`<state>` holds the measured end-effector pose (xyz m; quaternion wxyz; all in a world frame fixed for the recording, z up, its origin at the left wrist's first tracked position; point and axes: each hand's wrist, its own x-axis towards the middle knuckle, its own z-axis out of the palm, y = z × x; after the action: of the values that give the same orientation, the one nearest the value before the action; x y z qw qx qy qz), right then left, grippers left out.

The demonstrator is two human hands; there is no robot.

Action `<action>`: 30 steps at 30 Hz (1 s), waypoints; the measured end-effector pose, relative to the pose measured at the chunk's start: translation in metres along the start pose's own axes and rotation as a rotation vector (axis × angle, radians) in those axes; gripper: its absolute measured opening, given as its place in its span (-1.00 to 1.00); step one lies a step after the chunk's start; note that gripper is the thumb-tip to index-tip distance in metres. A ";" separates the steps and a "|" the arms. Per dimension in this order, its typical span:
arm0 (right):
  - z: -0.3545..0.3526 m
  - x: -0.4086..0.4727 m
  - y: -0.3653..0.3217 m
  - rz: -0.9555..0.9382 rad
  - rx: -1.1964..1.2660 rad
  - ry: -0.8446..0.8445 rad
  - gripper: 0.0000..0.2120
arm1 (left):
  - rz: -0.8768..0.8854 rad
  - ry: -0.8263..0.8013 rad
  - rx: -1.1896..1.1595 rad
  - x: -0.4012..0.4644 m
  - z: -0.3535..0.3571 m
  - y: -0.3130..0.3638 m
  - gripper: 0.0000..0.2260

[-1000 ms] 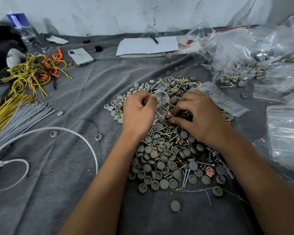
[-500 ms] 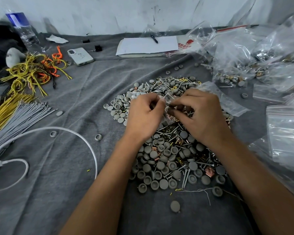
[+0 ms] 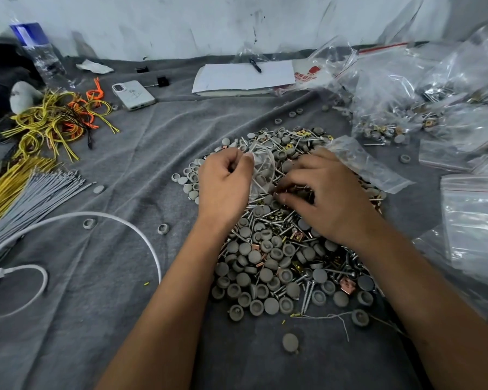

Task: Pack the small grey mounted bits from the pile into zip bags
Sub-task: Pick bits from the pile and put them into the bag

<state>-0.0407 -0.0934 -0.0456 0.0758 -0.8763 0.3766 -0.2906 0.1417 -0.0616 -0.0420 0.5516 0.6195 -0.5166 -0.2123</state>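
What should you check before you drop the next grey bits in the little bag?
1. Small clear zip bag held: ok, the left hand pinches it above the pile.
2. Bag mouth open: cannot tell, the plastic is crumpled.
3. Bits picked up: cannot tell, the right hand has its fingers curled down in the pile of round grey bits and screws, hiding what they grip.
4. Supply left: ok, plenty of grey bits remain.
5. Only grey bits taken: not ok yet, screws and copper clips are mixed in.
6. Spare empty zip bags nearby: ok, beside the right arm.
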 end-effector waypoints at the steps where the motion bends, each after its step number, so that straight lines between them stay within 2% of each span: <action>1: 0.001 0.000 -0.001 -0.004 -0.009 -0.053 -0.77 | -0.005 0.001 -0.001 0.000 0.000 0.000 -0.65; 5: -0.001 0.001 -0.003 0.028 0.000 -0.145 -0.69 | -0.015 0.009 -0.008 0.001 0.000 0.000 -0.65; 8: -0.002 0.001 -0.003 0.011 0.041 -0.159 -0.80 | -0.015 0.002 -0.007 0.000 0.001 -0.001 -0.65; 13: -0.002 0.000 -0.004 -0.059 0.114 -0.154 -0.86 | 0.001 -0.005 0.014 0.000 0.002 -0.001 -0.66; 16: -0.004 0.000 -0.004 -0.053 0.191 -0.089 -0.92 | 0.012 -0.028 0.032 -0.002 0.001 -0.002 -0.64; 20: -0.010 -0.001 -0.008 0.013 0.381 0.142 -0.91 | 0.022 -0.083 0.063 -0.003 0.002 -0.001 -0.66; 23: -0.009 0.000 -0.009 0.028 0.341 0.254 -0.93 | 0.011 -0.164 0.057 -0.004 0.003 0.001 -0.67; 26: -0.006 0.001 -0.011 -0.004 0.245 0.267 -0.92 | 0.030 -0.251 0.030 -0.007 0.004 0.002 -0.69; 30: -0.004 0.001 -0.010 -0.037 0.140 0.235 -0.86 | 0.027 -0.256 0.024 -0.006 0.004 0.003 -0.69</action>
<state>-0.0367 -0.0869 -0.0383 0.0868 -0.8356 0.3454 -0.4183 0.1351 -0.0578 -0.0423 0.4764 0.5869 -0.5937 -0.2758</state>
